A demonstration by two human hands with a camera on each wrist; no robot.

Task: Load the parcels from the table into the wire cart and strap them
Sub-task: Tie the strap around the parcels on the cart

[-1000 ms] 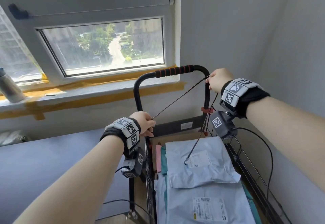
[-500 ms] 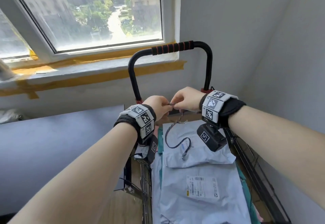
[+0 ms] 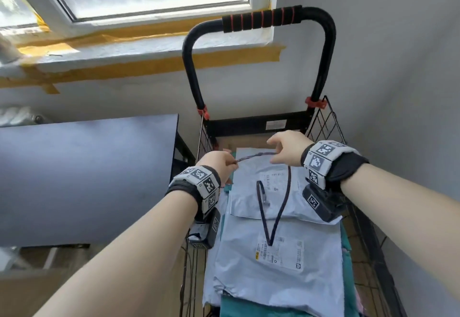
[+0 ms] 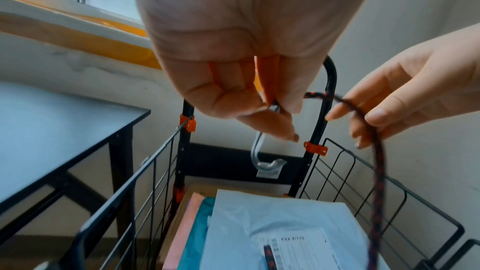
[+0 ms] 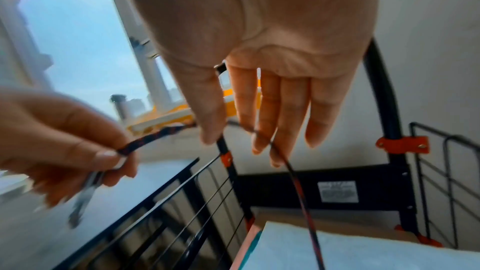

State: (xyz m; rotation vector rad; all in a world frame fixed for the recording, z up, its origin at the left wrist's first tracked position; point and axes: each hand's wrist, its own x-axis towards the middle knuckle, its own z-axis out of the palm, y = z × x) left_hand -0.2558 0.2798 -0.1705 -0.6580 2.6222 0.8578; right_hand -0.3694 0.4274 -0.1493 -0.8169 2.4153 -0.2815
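In the head view we see the left hand (image 3: 219, 164) pinching one end of the strap (image 3: 287, 192) above the wire cart (image 3: 249, 127); the strap sags onto the stacked parcels (image 3: 249, 249) inside. In the left wrist view its fingers (image 4: 228, 98) grip the strap at the hook (image 4: 267, 165). In the right wrist view the right hand (image 5: 259, 38) keeps nearly straight fingers (image 5: 293, 106), and the strap lies across them

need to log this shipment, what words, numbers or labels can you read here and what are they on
No text here reads clearly enough to quote.
top parcel's label: printed lines and a row of digits, too blurred to read.
lower parcel's label: barcode, yellow-and-black mark and small print, too small to read.
sticker on the cart: blurred, unreadable.
wrist bands: square code patterns only, no words.
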